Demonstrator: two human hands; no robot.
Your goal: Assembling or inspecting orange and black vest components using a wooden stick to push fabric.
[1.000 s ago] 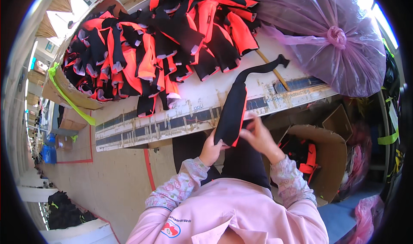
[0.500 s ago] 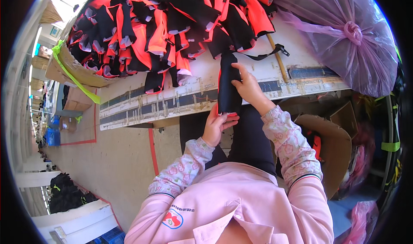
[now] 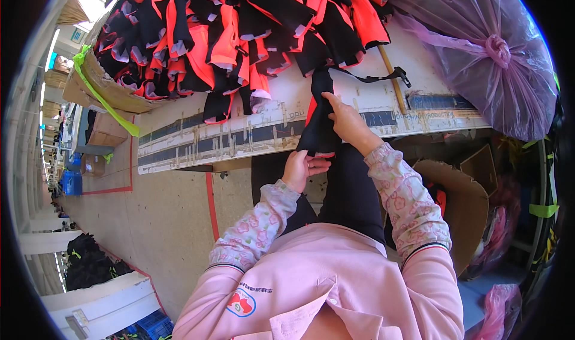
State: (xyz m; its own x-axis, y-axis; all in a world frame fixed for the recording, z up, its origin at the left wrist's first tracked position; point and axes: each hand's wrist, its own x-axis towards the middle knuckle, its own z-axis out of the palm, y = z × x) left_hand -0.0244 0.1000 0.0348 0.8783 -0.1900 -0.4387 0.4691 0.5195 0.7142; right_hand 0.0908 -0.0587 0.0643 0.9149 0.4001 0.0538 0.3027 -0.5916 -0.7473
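Observation:
A long black fabric piece (image 3: pixel 318 119) with an orange edge lies over the front edge of the white worktable (image 3: pixel 281 109). My left hand (image 3: pixel 301 167) grips its lower end below the table edge. My right hand (image 3: pixel 345 124) presses flat on its middle, on the tabletop. A thin black strap (image 3: pixel 383 76) runs from its upper end to the right. Behind it lies a big heap of black and orange fabric pieces (image 3: pixel 239 28).
A tied purple plastic bag (image 3: pixel 485 52) fills the table's right end. A wooden stick (image 3: pixel 392 83) lies beside it. An open cardboard box (image 3: pixel 464 202) stands to my right on the floor. A cardboard box with a green strap (image 3: pixel 102 94) sits at the left.
The fabric piece has been pulled down and straightened over the table edge. My right hand slid onto its middle and my left hand took its lower end. The view tilted nearer the heap.

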